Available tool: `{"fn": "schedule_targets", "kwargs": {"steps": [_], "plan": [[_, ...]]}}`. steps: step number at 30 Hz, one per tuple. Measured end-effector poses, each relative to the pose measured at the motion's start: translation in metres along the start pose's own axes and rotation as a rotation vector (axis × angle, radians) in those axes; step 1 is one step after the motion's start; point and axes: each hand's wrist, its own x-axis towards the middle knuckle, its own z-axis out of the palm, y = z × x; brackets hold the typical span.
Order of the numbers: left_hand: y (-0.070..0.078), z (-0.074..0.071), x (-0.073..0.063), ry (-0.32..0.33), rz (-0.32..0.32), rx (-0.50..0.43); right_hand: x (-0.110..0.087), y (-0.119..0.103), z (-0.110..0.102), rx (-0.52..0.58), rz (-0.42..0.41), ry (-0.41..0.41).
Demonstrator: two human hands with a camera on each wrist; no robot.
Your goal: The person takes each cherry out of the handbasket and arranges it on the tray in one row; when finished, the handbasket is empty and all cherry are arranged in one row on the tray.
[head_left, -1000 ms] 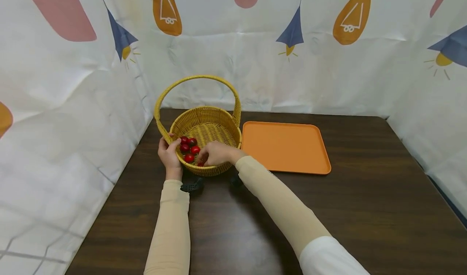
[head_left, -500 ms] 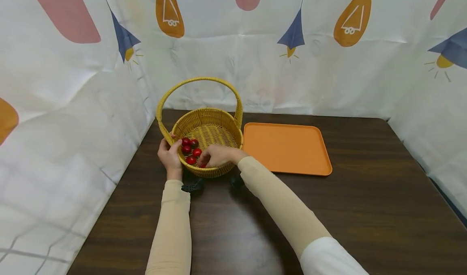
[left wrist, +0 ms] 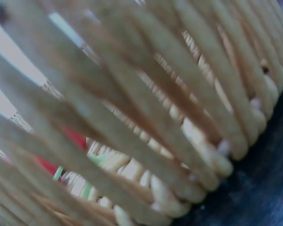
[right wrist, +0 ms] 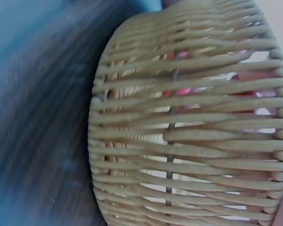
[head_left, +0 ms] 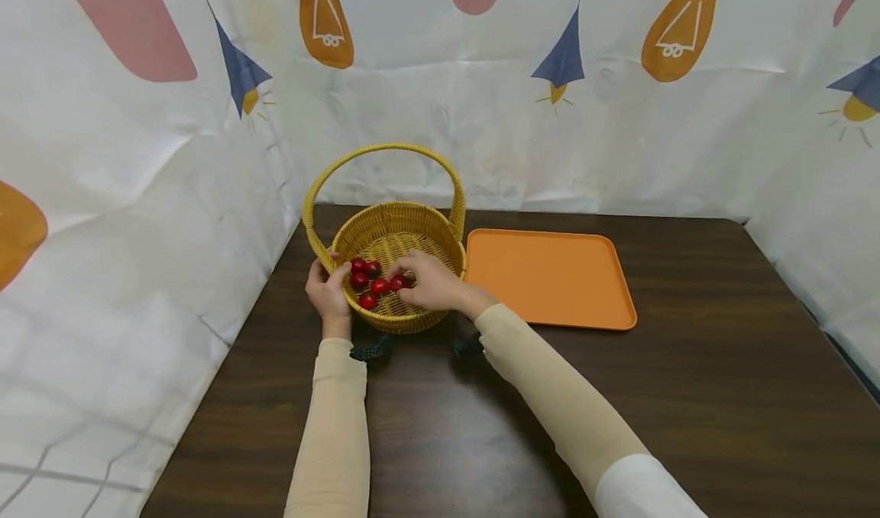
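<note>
A yellow woven basket (head_left: 399, 323) with a tall hooped handle stands on the table in the head view. My left hand (head_left: 328, 292) grips its left side, thumb at the rim near the foot of the handle. Several small, round, glossy red fruits (head_left: 367, 300) lie inside along the left. Over the basket's near right part, my right hand (head_left: 433, 283) pinches another small round red fruit (head_left: 396, 283) between thumb and fingers. In both wrist views the basket's woven wall (right wrist: 188, 127) fills most of the picture, with bits of red behind its gaps.
An orange rectangular tray (head_left: 550, 280) lies just right of the basket on the dark wooden table (head_left: 687, 396). A white curtain (head_left: 481, 136) printed with lamps and bulbs hangs behind the table and along its sides.
My right hand has risen from beside the basket's near rim, up and slightly right, and a red fruit now shows at its fingertips. My left hand keeps its grip on the basket.
</note>
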Motion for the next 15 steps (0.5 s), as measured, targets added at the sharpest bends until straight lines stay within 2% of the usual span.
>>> {"fn": "schedule_targets", "kwargs": {"steps": [7, 11, 15], "plan": [[0.0, 0.001, -0.001, 0.001, -0.009, -0.004, -0.02, 0.002, 0.001, 0.276, 0.03, 0.186], [-0.001, 0.003, -0.003, -0.001, -0.023, -0.013, -0.032, 0.003, 0.001, 0.384, 0.04, 0.289], [0.0, 0.002, -0.001, 0.009, -0.005, -0.021, -0.039, 0.004, 0.001, 0.449, 0.036, 0.361]]}}
